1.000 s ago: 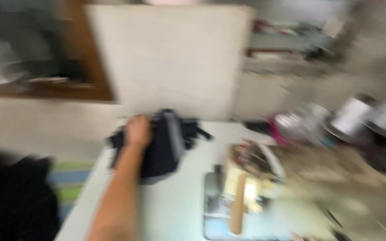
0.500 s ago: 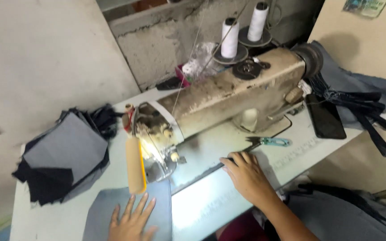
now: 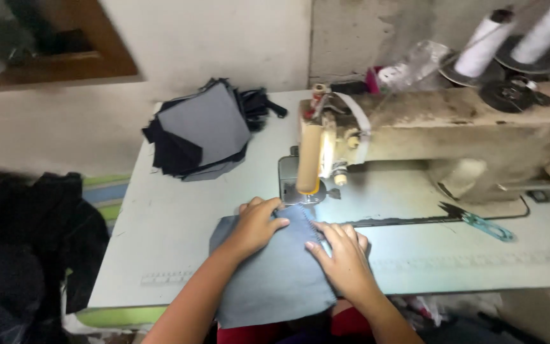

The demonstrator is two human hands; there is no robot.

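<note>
A grey fabric piece (image 3: pixel 275 280) lies on the sewing table (image 3: pixel 173 216) in front of the sewing machine (image 3: pixel 440 140). My left hand (image 3: pixel 256 226) presses flat on its upper left part, fingers reaching toward the presser foot (image 3: pixel 307 194). Close beside it, my right hand (image 3: pixel 345 258) rests flat on the fabric's right side. The fabric's far edge sits at the needle area. Neither hand grips anything.
A stack of dark cut fabric pieces (image 3: pixel 202 130) lies at the table's far left. Teal-handled thread snips (image 3: pixel 479 222) lie right of the needle. Two white thread cones (image 3: pixel 510 41) stand behind the machine. Dark cloth (image 3: pixel 27 248) hangs left of the table.
The view swung from the fabric stack to the machine. My left hand left the stack and came onto the grey piece; my right hand moved left from the table onto it.
</note>
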